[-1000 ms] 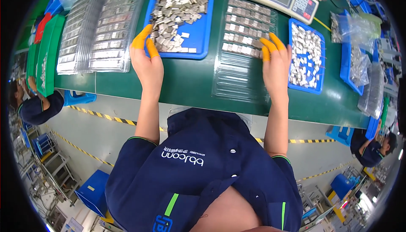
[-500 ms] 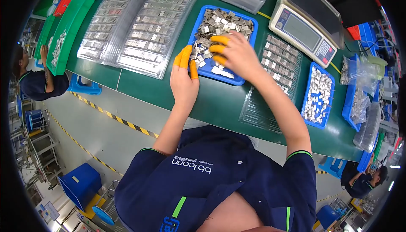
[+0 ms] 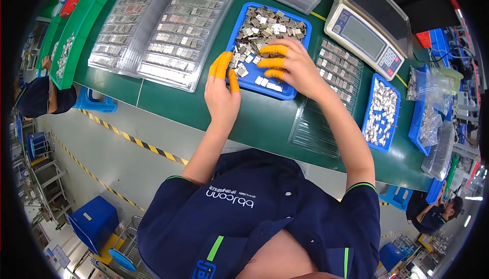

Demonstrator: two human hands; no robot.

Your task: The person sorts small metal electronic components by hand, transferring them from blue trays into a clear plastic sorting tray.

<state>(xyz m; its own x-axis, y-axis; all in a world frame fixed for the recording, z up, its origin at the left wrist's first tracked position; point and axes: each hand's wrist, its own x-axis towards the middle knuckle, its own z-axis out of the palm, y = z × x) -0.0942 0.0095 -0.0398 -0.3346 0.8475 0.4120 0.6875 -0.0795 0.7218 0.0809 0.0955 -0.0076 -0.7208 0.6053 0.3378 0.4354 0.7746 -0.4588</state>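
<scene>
A blue tray in front of me holds a heap of small silver metal pieces. Over its right side my right hand is open, with yellow-covered fingers spread and bent down among the pieces. Below those fingertips a short row of pieces lies side by side on the tray's floor. My left hand rests against the tray's near left edge, its yellow-covered fingers stretched forward and the thumb apart. I see nothing held in either hand, though the fingertips partly cover what lies under them.
Clear plastic trays with rows of metal pieces lie at left. Right of the blue tray is another part-filled clear tray, then a smaller blue tray of white pieces. A scale stands behind. Green bins sit far left.
My right hand has drawn slightly right and toward me, uncovering more of the tray's blue floor and the row of pieces. My left hand has hardly moved.
</scene>
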